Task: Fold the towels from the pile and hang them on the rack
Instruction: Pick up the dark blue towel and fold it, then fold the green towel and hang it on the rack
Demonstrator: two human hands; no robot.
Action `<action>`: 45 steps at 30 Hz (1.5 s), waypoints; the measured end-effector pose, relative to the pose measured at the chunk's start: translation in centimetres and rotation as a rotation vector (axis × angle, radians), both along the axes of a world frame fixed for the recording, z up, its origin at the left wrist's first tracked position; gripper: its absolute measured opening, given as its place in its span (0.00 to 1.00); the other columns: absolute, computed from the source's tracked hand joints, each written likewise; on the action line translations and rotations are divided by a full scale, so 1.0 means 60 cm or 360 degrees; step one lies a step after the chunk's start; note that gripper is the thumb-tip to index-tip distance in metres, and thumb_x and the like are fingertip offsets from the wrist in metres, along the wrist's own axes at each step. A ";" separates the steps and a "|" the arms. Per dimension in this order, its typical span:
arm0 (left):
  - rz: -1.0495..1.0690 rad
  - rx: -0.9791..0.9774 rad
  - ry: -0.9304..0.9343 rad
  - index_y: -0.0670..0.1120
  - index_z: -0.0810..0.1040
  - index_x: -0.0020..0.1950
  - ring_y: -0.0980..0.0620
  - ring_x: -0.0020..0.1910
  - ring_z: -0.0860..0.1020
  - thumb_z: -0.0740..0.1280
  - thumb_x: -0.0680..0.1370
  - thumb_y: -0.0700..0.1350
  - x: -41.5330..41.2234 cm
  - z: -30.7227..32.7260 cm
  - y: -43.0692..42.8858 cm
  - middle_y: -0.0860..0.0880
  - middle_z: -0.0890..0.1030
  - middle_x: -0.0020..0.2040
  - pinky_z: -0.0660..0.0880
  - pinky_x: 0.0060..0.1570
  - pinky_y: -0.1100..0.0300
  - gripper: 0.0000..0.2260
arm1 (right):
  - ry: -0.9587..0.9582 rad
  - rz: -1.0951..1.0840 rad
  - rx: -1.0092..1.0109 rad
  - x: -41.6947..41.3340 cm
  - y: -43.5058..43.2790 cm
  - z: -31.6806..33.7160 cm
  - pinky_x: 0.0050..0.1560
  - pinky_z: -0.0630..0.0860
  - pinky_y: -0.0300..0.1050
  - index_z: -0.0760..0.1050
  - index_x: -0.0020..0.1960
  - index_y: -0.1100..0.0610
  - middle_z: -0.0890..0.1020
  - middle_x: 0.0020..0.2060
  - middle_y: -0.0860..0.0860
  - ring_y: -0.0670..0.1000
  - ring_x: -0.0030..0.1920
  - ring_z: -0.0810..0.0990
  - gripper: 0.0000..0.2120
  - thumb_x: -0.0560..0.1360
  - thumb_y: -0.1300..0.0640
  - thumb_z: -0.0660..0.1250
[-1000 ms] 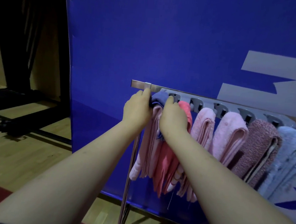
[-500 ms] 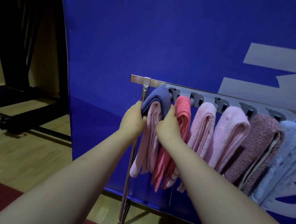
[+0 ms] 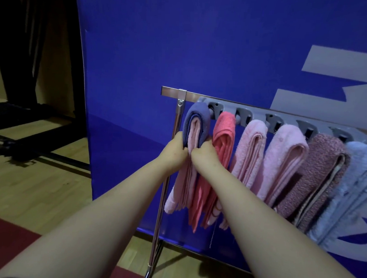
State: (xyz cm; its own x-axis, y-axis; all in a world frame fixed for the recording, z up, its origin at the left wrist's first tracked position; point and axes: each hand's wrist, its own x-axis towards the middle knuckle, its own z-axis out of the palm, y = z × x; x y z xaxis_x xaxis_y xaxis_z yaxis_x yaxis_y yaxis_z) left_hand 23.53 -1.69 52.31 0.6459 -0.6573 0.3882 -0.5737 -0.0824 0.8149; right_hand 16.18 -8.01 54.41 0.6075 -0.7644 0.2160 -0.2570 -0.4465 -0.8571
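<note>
In the head view, a metal rack [image 3: 202, 96] stands in front of a large blue panel [image 3: 162, 41], its top bar running from the middle toward the right, with a grey strip of hooks [image 3: 255, 115] fixed along it. Six folded towels hang side by side from it. The leftmost, a blue-and-pink towel [image 3: 197, 122], is draped just beside the rack's upright pole [image 3: 164, 191], blue on the outside and pink layers within and hanging below. The left hand [image 3: 175, 147] grips its left side, fingers curled round the blue edge. The right hand [image 3: 203, 155] is touching the left hand and pinches the towel's right side, its knuckles against the neighbouring coral towel [image 3: 224, 130]. Both forearms reach in from the near edge. To the right of the coral one hang a pale pink towel [image 3: 253, 141], a second pink towel [image 3: 285, 149], a nubbly mauve towel [image 3: 325, 162] and a light blue towel [image 3: 360, 175] at the far right, each touching or nearly touching the next. A wooden floor [image 3: 25, 183] spreads out on the left, and a dark red mat [image 3: 0, 239] lies at the near left corner.
</note>
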 end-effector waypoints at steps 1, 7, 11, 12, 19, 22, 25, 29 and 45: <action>-0.0014 -0.0001 0.0006 0.46 0.70 0.64 0.49 0.55 0.78 0.62 0.74 0.45 -0.002 0.000 0.000 0.48 0.79 0.57 0.78 0.54 0.48 0.18 | 0.0005 -0.0010 -0.0006 0.000 0.001 0.000 0.62 0.73 0.55 0.66 0.66 0.62 0.77 0.60 0.65 0.64 0.61 0.77 0.23 0.73 0.63 0.65; -0.0011 0.0067 0.0082 0.43 0.70 0.64 0.47 0.54 0.78 0.63 0.75 0.46 -0.018 -0.011 0.008 0.45 0.79 0.58 0.77 0.54 0.49 0.18 | 0.0153 -0.0012 0.0068 -0.004 0.011 0.003 0.58 0.71 0.46 0.62 0.70 0.68 0.75 0.63 0.65 0.62 0.64 0.75 0.24 0.76 0.65 0.63; -0.0038 0.0097 0.0085 0.42 0.71 0.65 0.50 0.54 0.77 0.62 0.78 0.38 -0.023 -0.017 0.010 0.48 0.78 0.57 0.75 0.53 0.54 0.15 | 0.0169 -0.0030 0.0126 -0.008 0.014 -0.001 0.60 0.71 0.47 0.63 0.71 0.67 0.75 0.64 0.65 0.62 0.64 0.75 0.24 0.77 0.63 0.63; -0.0045 0.0105 0.0088 0.43 0.72 0.65 0.50 0.55 0.77 0.62 0.78 0.38 -0.024 -0.021 0.011 0.49 0.78 0.57 0.75 0.54 0.54 0.15 | 0.0186 -0.0026 0.0157 -0.011 0.017 -0.002 0.59 0.71 0.47 0.64 0.71 0.66 0.75 0.64 0.64 0.61 0.64 0.75 0.23 0.77 0.63 0.63; 0.0024 0.0318 0.0134 0.45 0.70 0.48 0.51 0.46 0.70 0.59 0.80 0.39 -0.042 -0.057 0.023 0.51 0.73 0.43 0.69 0.41 0.58 0.03 | 0.0346 0.0070 0.0404 -0.033 0.035 -0.020 0.44 0.70 0.44 0.68 0.68 0.63 0.78 0.57 0.61 0.57 0.49 0.78 0.18 0.78 0.62 0.61; 0.0028 0.0394 0.0104 0.45 0.69 0.49 0.49 0.46 0.72 0.59 0.81 0.41 -0.044 -0.066 0.028 0.49 0.75 0.47 0.69 0.45 0.56 0.01 | 0.0421 0.0110 0.0402 -0.051 0.041 -0.017 0.35 0.68 0.40 0.70 0.67 0.64 0.77 0.44 0.58 0.51 0.35 0.72 0.17 0.79 0.63 0.59; 0.0037 0.0463 0.0095 0.40 0.73 0.60 0.47 0.51 0.75 0.59 0.81 0.42 -0.050 -0.062 0.038 0.46 0.77 0.54 0.71 0.50 0.55 0.10 | 0.0503 0.0171 0.0388 -0.082 0.052 -0.007 0.23 0.63 0.37 0.70 0.67 0.65 0.70 0.32 0.53 0.48 0.29 0.67 0.17 0.80 0.65 0.56; 0.0116 0.0615 0.0111 0.40 0.75 0.57 0.45 0.48 0.77 0.58 0.79 0.41 -0.059 -0.052 0.054 0.43 0.80 0.54 0.73 0.46 0.54 0.11 | 0.0535 0.0269 0.0413 -0.120 0.063 0.004 0.33 0.69 0.39 0.71 0.64 0.64 0.73 0.38 0.54 0.49 0.35 0.71 0.14 0.80 0.65 0.57; 0.0150 0.0823 -0.0031 0.38 0.77 0.49 0.45 0.38 0.73 0.63 0.79 0.43 -0.213 -0.012 0.082 0.42 0.73 0.39 0.79 0.43 0.49 0.09 | 0.0415 0.0181 0.0402 -0.246 0.049 -0.030 0.34 0.69 0.46 0.73 0.49 0.62 0.72 0.38 0.58 0.53 0.32 0.67 0.05 0.75 0.62 0.61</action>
State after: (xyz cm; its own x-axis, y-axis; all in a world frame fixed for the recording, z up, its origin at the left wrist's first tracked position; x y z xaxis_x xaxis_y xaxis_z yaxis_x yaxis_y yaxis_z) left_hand 10.73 3.22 51.56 0.7073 -0.7057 0.0410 -0.5592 -0.5232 0.6431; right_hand 1.43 -5.05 52.59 0.7012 -0.6984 -0.1436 -0.4422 -0.2679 -0.8560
